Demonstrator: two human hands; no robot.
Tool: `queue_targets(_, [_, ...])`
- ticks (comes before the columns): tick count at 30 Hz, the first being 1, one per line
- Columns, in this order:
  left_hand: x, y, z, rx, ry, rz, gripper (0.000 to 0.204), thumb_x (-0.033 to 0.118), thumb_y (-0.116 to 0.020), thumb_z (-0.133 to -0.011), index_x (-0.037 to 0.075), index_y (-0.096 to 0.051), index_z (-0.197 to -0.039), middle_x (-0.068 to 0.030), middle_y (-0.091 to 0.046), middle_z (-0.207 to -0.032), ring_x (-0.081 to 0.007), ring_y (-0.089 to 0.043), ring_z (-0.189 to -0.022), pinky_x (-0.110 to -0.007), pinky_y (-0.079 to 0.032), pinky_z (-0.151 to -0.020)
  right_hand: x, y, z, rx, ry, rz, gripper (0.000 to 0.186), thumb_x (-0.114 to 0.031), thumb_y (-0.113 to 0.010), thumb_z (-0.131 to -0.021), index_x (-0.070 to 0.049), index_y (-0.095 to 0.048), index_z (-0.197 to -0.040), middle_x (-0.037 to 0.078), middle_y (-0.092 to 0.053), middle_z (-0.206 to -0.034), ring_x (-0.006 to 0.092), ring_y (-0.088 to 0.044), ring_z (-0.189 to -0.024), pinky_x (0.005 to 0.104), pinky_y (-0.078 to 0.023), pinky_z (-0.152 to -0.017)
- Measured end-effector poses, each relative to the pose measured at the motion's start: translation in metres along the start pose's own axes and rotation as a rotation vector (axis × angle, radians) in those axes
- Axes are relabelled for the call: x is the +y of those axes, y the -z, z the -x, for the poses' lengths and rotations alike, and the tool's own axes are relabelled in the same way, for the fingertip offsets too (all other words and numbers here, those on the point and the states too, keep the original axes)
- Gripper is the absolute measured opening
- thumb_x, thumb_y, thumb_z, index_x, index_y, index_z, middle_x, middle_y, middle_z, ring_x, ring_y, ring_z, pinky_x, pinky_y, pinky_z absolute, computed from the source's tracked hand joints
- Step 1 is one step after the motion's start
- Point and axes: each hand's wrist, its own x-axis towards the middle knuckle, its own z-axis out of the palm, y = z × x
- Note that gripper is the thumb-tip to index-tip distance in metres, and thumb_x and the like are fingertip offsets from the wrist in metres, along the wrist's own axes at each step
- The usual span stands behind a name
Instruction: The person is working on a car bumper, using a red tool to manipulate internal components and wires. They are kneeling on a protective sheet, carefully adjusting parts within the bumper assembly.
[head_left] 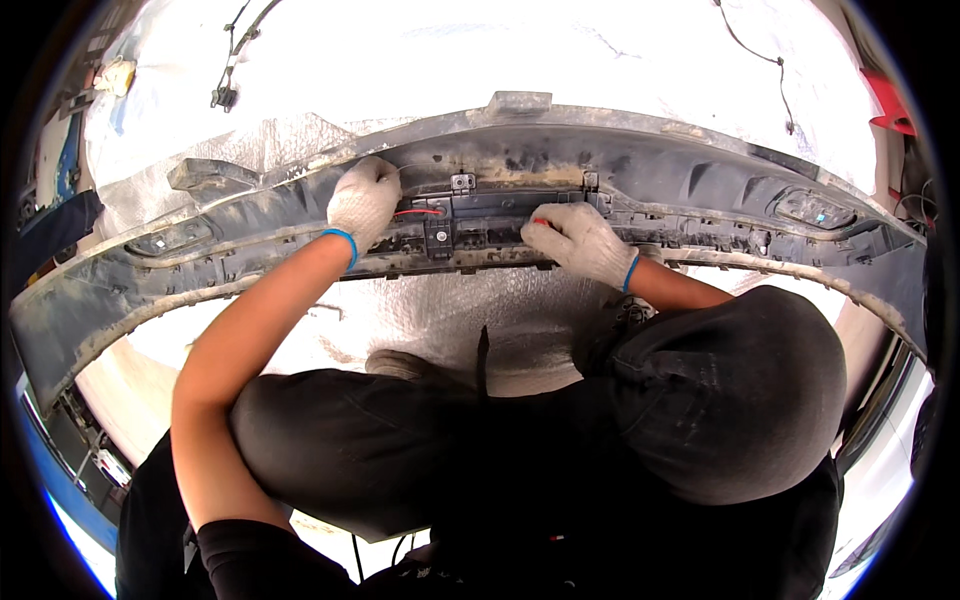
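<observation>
A long, dirty dark-grey car bumper (690, 165) lies across in front of me, its ribbed inner side showing. My left hand (364, 200), in a whitish knit glove with a blue cuff, is closed at the bumper left of the middle. What its fingers hold is hidden. A thin red wire (418, 212) runs from beside this hand to a small black bracket (440, 236) with a bolt. Right of the bracket, my right hand (580, 243), gloved alike, has its fingers curled over the bumper's centre strip. A bit of red shows at its fingertips, too small to name.
Shiny silver sheeting (430, 310) covers the ground under the bumper. Beyond it, a black cable with a connector (225, 97) lies at far left and a thin black cable (780, 62) at far right. My bent knees (740, 390) come close to the near edge.
</observation>
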Motion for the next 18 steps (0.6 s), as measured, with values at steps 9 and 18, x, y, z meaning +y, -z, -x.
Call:
queue_targets(9, [-0.004,-0.011,-0.001,0.126,-0.111,-0.148,0.033,0.031,-0.056,-0.097,0.006,-0.073,-0.110,-0.0192,-0.073,-0.101,-0.0380,-0.069,-0.097,-0.044,-0.053,-0.087,0.009,-0.002,-0.001,0.019,0.044,-0.028,0.048,-0.044,-0.057,-0.099,0.000,-0.068,-0.085,0.013,-0.059,-0.062,0.0248,-0.057,-0.055,0.0412,-0.045,-0.057])
queue_targets(18, [0.001,-0.026,0.007,0.235,-0.154,-0.210,0.030,0.028,-0.055,-0.096,0.007,-0.072,-0.109,-0.0233,-0.071,-0.104,-0.0421,-0.067,-0.101,-0.047,-0.052,-0.088,0.012,-0.002,-0.001,0.017,0.062,-0.019,0.049,-0.044,-0.056,-0.100,0.000,-0.068,-0.084,0.012,-0.057,-0.060,0.0240,-0.055,-0.053,0.0409,-0.044,-0.056])
